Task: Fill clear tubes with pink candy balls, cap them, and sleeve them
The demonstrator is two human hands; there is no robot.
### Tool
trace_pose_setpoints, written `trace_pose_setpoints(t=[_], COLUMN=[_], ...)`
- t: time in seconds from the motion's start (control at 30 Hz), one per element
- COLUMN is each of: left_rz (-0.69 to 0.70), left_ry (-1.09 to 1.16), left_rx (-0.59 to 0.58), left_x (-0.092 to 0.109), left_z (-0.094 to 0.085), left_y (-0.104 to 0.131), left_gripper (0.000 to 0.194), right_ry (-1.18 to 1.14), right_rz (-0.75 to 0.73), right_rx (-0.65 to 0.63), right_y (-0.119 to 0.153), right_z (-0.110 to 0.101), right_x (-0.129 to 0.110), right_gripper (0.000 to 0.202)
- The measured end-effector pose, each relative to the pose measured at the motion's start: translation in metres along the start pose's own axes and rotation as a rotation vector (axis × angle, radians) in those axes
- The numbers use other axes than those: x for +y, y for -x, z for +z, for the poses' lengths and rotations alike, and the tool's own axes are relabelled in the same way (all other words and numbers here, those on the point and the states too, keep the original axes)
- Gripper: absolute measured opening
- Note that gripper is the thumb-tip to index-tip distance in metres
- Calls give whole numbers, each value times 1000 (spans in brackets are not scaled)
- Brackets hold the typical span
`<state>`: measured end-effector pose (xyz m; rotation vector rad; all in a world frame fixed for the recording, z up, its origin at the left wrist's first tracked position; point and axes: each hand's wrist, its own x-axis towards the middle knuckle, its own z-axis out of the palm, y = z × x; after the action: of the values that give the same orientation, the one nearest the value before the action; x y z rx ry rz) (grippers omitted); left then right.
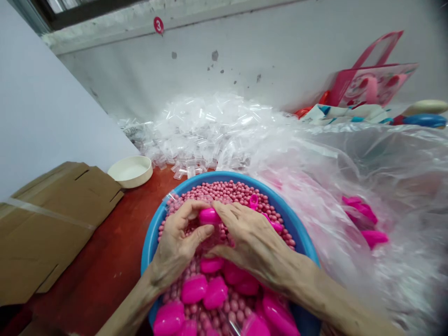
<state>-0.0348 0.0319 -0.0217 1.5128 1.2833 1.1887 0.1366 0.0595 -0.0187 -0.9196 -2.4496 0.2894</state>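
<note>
Over a blue basin [304, 233] filled with small pink beads [227, 189], my two hands meet. Thumb and fingers of my left hand [177, 238] are closed round a glossy bright pink plastic cap [209, 216]. My right hand [250, 240] is curled against the same cap from the right, its fingertips at the cap's edge and its thumb lower down. Something clear seems to be below the cap, but my fingers and blur hide its shape. Several more pink caps [194, 289] lie on the beads nearer to me. A small pink ring-shaped piece [254, 201] rests behind my right hand.
Clear plastic tubes [196, 135] are heaped against the wall. Right of the basin spreads a clear plastic bag [336, 163] with pink pieces [360, 212] inside. A white round dish [131, 171] and folded cardboard [56, 219] lie left on the red tabletop [105, 261].
</note>
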Motion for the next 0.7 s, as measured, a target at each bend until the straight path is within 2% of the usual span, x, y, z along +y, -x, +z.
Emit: trace_pose_setpoints(t=[0.07,0.13,0.2,0.27,0.37,0.43,0.53,0.63,0.7], left_rz=[34,43,30,2,-32,6,122,196,191], left_ry=[-120,-200,-249,-285,-339,-381,-426,-445,-462], left_rx=[31,84,150,212,203,160,46,-96,-176], left_x=[-3,-7,-9,-11,-13,-14,-16,-16,-14], left_z=[-7,-18,-32,-44,-53,-52,-47,-44,-47], left_y=[7,20,37,55,77,82,78,69,67], left_gripper=[15,14,16,17,19,22,28,29,31], right_ry=[-21,-25,22,46,20,-13,-64,-56,-15], right_rz=[69,224,306,327,330,324,325,331,319], right_rx=[16,114,85,37,-57,-68,-58,26,97], right_y=[9,18,28,36,46,50,49,42,37], right_z=[-6,-16,-24,-26,-18,-11,-7,-9,-7], right_x=[16,36,56,70,78,78,73,73,80], right_gripper=[49,40,27,24,23,22,24,30,29])
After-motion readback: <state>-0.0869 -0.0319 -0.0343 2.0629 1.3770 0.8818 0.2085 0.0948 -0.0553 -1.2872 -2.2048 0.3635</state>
